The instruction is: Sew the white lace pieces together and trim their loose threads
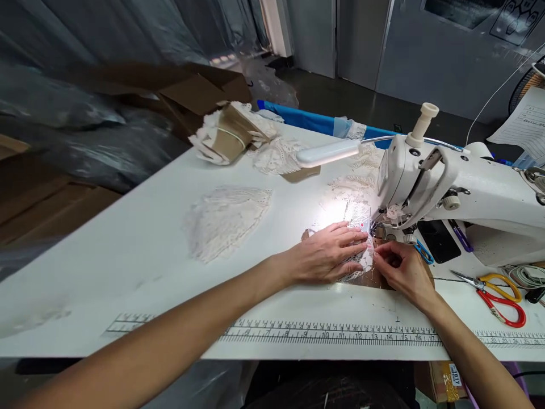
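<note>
White lace fabric [355,213] lies under the needle area of a white sewing machine [447,182], lit by a lamp. Flat on the lace, just left of the needle, rests my left hand [330,253], its fingers stretched out to the right. My right hand [402,270] is at the lace's right edge, in front of the needle, with thumb and index finger pinched on that edge. The needle tip and presser foot are partly hidden by the machine head.
A gathered lace piece [230,221] lies left on the table [128,267]. Behind it stands a lace bundle wrapped in brown card [230,136]. Scissors [502,289], blue snips [423,251] and a black phone [438,241] are at right. Cardboard boxes [196,94] stand beyond the table.
</note>
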### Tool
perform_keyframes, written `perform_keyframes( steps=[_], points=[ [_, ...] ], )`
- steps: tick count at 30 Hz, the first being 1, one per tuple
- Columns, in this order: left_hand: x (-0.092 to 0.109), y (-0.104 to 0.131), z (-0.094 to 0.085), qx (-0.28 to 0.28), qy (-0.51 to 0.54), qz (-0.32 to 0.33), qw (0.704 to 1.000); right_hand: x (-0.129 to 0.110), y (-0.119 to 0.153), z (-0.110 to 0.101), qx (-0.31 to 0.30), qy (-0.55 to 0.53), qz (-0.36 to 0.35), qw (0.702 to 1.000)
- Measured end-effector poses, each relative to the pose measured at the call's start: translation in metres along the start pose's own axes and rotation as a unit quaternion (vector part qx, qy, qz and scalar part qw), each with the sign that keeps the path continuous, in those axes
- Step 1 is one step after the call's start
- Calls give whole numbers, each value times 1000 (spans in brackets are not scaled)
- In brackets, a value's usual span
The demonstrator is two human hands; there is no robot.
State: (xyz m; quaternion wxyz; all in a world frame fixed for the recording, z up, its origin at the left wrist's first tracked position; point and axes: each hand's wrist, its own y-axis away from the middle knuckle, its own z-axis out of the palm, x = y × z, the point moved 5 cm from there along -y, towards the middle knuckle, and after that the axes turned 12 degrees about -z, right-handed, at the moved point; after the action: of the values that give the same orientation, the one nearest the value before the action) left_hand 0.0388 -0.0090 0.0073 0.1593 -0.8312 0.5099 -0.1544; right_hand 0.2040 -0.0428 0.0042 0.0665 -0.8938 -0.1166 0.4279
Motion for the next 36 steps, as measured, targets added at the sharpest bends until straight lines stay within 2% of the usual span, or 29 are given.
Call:
perform_keyframes(
  steps=[3, 5, 8, 11, 13, 15, 18, 22, 24, 28, 33, 36],
  points=[
    [5, -3, -6, 71, 6, -32, 997, -10, 4, 4, 27, 17, -102, 994],
    [10, -5, -8, 101, 15, -39, 994, -15, 7, 11, 22, 39, -158, 987],
    [15, -6, -3, 83, 35, -26, 996, -16, 8, 17, 0, 81, -195, 977],
    [13, -5, 3, 49, 50, -23, 997, -13, 3, 10, -58, 58, -190, 978],
    [11, -4, 4, 51, 61, -23, 997, -9, -5, 0, -103, 18, -155, 982],
    [10, -3, 2, 62, 70, -20, 995, 0, -13, -12, -116, 9, -92, 989],
    [10, -3, 1, 68, 71, -22, 995, 11, -20, -17, -111, 16, -69, 991],
    [12, -3, -3, 85, 59, -28, 994, 19, -18, -12, -55, 54, -92, 993],
    [13, -4, -6, 102, 61, -30, 992, 18, -15, -9, -47, 71, -112, 990],
    [13, -5, -8, 131, 71, -31, 988, 16, -10, -8, -71, 116, -133, 982],
    [12, -4, -2, 119, 76, -26, 990, 11, -8, -3, -124, 173, -200, 956],
    [10, -5, 0, 108, 70, -15, 992, 7, -7, 1, -134, 219, -224, 940]
  ],
)
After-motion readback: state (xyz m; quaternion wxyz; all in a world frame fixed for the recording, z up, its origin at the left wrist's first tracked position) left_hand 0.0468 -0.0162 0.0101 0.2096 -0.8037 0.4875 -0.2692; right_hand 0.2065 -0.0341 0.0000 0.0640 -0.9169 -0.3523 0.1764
